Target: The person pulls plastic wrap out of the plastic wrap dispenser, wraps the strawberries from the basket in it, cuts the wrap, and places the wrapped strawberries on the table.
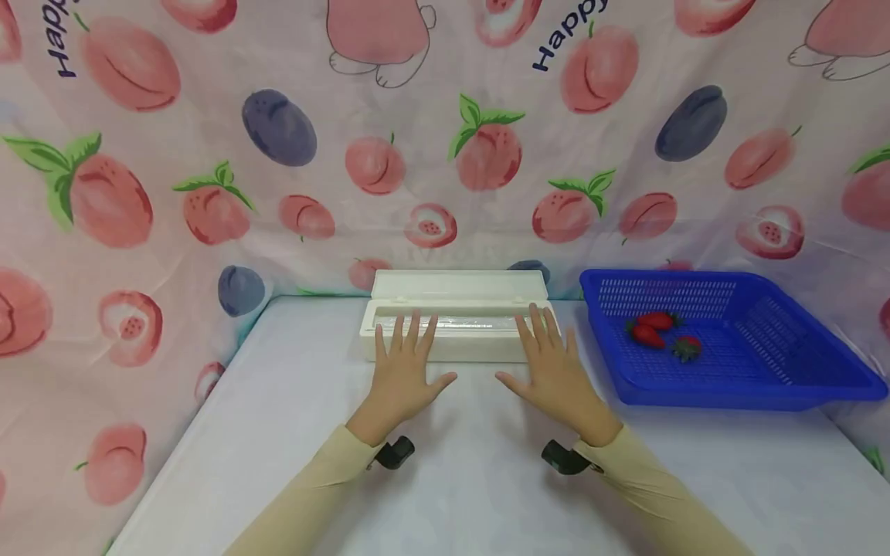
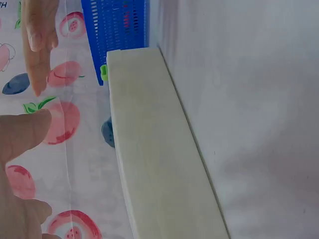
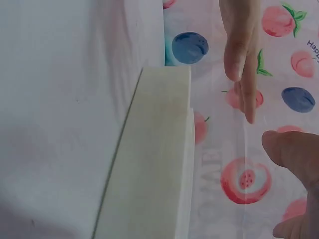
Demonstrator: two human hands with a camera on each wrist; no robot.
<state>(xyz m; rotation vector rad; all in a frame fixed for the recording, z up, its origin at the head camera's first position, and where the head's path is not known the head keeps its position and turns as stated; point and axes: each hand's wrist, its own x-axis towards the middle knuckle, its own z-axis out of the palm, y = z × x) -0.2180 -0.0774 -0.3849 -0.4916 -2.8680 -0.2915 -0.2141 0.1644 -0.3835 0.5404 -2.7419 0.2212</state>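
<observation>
A long white box (image 1: 445, 352) stands at the back of the table, its lid (image 1: 459, 285) raised against the cloth. Inside lies a roll in clear plastic film (image 1: 473, 323). My left hand (image 1: 403, 378), palm down with fingers spread, hovers in front of the box's left half. Mirroring it, my right hand (image 1: 559, 378) spreads its fingers before the right half. Both hold nothing. In the left wrist view the box's plain front (image 2: 149, 149) shows beside the thumb (image 2: 25, 132); the right wrist view shows the same front (image 3: 147, 159) from the other side.
A blue plastic basket (image 1: 730, 394) stands right of the box, with strawberries (image 1: 648, 334) inside. A fruit-print cloth (image 1: 431, 116) hangs behind and at the sides. White covering (image 1: 459, 479) spreads over the table. Each wrist wears a small black camera (image 1: 395, 453).
</observation>
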